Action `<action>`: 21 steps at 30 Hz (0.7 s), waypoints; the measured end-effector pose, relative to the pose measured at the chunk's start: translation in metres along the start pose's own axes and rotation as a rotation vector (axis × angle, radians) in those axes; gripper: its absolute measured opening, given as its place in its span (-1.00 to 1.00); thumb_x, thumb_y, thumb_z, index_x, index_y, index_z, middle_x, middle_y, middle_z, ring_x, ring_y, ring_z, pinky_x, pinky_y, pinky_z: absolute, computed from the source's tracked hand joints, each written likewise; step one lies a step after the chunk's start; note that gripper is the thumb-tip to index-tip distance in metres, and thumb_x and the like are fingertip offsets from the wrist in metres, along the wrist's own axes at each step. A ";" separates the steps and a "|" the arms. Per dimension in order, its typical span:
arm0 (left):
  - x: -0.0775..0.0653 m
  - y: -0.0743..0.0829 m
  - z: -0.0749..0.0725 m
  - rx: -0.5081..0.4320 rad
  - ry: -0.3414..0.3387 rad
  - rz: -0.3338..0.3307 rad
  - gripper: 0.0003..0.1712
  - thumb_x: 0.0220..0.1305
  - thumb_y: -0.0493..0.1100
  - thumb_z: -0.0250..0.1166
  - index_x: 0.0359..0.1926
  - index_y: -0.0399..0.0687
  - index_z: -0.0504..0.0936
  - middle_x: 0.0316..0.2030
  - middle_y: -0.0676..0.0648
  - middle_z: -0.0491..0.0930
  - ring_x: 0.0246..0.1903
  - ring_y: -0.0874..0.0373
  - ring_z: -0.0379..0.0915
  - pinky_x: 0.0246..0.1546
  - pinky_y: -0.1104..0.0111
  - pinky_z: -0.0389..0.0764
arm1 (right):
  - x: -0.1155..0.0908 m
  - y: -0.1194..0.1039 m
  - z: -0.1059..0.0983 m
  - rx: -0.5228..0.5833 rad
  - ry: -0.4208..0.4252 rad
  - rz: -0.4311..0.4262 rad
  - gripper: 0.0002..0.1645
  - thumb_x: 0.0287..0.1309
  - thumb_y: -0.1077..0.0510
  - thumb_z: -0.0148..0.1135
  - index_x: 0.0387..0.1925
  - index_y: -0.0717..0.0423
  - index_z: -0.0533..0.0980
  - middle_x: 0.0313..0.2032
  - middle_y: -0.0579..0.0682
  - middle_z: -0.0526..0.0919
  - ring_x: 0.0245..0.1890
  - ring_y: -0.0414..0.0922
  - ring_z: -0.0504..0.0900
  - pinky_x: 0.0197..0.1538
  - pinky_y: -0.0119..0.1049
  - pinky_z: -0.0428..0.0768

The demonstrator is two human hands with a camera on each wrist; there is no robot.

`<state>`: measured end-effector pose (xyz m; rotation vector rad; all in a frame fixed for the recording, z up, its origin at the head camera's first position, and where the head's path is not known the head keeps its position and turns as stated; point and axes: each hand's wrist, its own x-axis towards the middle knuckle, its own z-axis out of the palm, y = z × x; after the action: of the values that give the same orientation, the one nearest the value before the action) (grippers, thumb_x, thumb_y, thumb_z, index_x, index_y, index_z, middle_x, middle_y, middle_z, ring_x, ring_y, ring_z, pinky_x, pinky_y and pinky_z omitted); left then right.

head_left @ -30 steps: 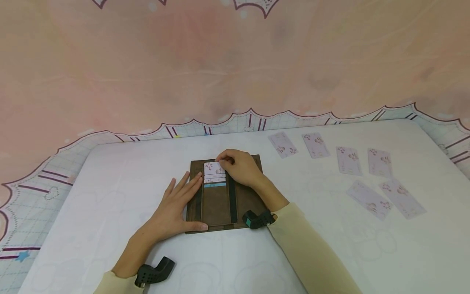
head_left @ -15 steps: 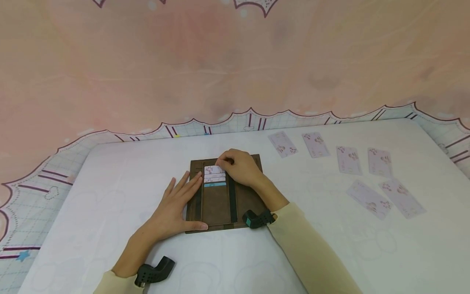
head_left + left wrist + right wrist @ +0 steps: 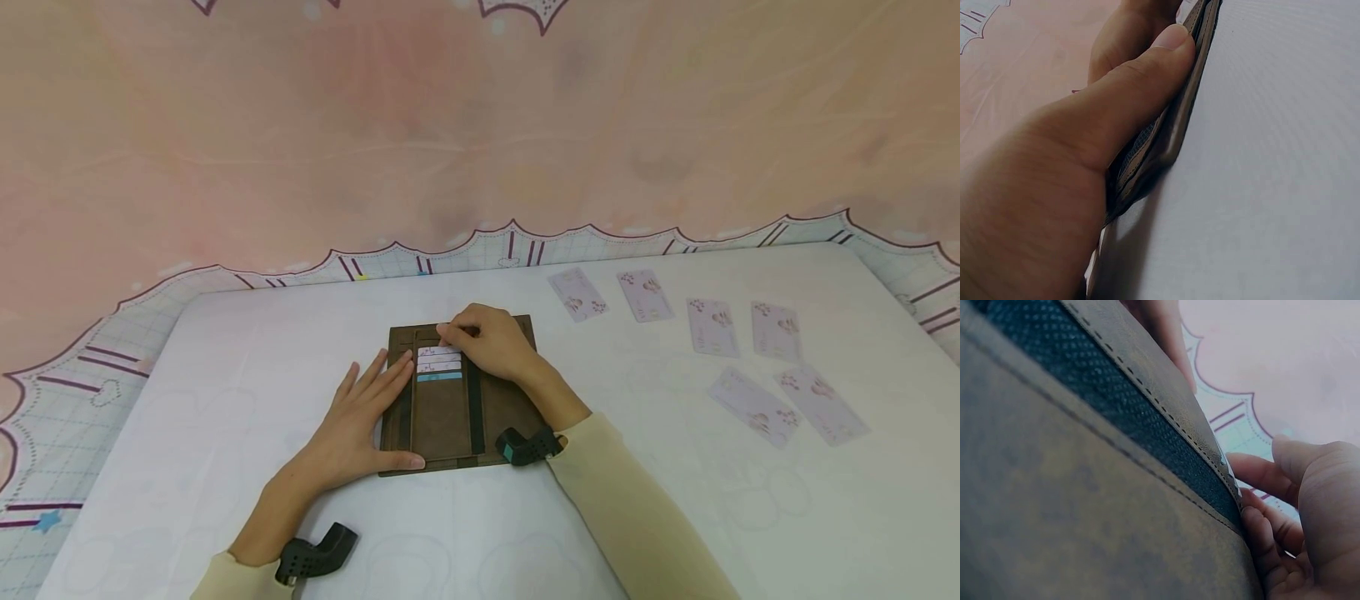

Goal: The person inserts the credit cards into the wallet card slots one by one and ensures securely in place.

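Note:
A brown open wallet point(image 3: 438, 425) lies on the white table with several printed cards point(image 3: 439, 360) stacked in its slots, and a blue strip shows below them. My left hand point(image 3: 352, 425) is spread over the wallet's left side, fingertips near the card column and thumb point(image 3: 1166, 56) on its near edge. My right hand point(image 3: 491, 340) sits above the top card, its fingers bent toward the slot. In the right wrist view its index fingertip point(image 3: 1235, 462) is right at the white card edges, the thumb point(image 3: 1285, 453) apart from it. Dark bands point(image 3: 1147, 415) flank the card pocket.
To the right, several loose pale cards point(image 3: 645, 297) lie face up on the table point(image 3: 600, 508), two of them touching or overlapping at the lower right point(image 3: 821, 404). A patterned cloth point(image 3: 480, 133) hangs behind the table. Black wrist devices point(image 3: 315, 554) sit on both wrists.
The top card has slid down toward me into its slot, so less of it shows. My right fingertips have shifted slightly left above it; the left hand keeps its place.

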<state>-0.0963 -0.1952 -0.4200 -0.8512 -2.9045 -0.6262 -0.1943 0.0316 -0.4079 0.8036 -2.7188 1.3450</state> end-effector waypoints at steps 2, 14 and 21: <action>0.000 0.000 0.000 -0.001 -0.003 -0.004 0.32 -0.20 0.39 0.44 0.47 -0.15 0.08 0.46 -0.08 0.02 0.45 -0.10 -0.30 0.36 -0.11 -0.34 | 0.000 0.000 0.000 0.003 0.000 -0.012 -0.67 0.33 -0.04 0.13 -0.45 -0.04 0.69 -0.34 -0.15 0.62 -0.32 -0.25 0.53 -0.21 -0.31 0.51; 0.000 0.000 0.000 0.001 -0.005 -0.007 0.32 -0.19 0.37 0.45 0.46 -0.16 0.08 0.46 -0.08 0.01 0.45 -0.11 -0.30 0.35 -0.11 -0.33 | 0.000 0.003 0.000 0.041 -0.001 -0.069 -0.63 0.30 -0.04 0.17 -0.53 -0.01 0.70 -0.37 -0.17 0.61 -0.32 -0.27 0.52 -0.22 -0.33 0.51; 0.000 -0.001 0.001 0.003 -0.006 -0.004 0.32 -0.19 0.38 0.44 0.47 -0.14 0.07 0.47 -0.08 0.00 0.45 -0.10 -0.31 0.36 -0.10 -0.34 | 0.000 0.004 0.000 0.046 -0.001 -0.066 -0.64 0.32 -0.05 0.15 -0.50 -0.01 0.70 -0.36 -0.16 0.62 -0.33 -0.26 0.53 -0.23 -0.33 0.52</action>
<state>-0.0969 -0.1956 -0.4209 -0.8495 -2.9124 -0.6205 -0.1957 0.0338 -0.4104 0.8881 -2.6463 1.3986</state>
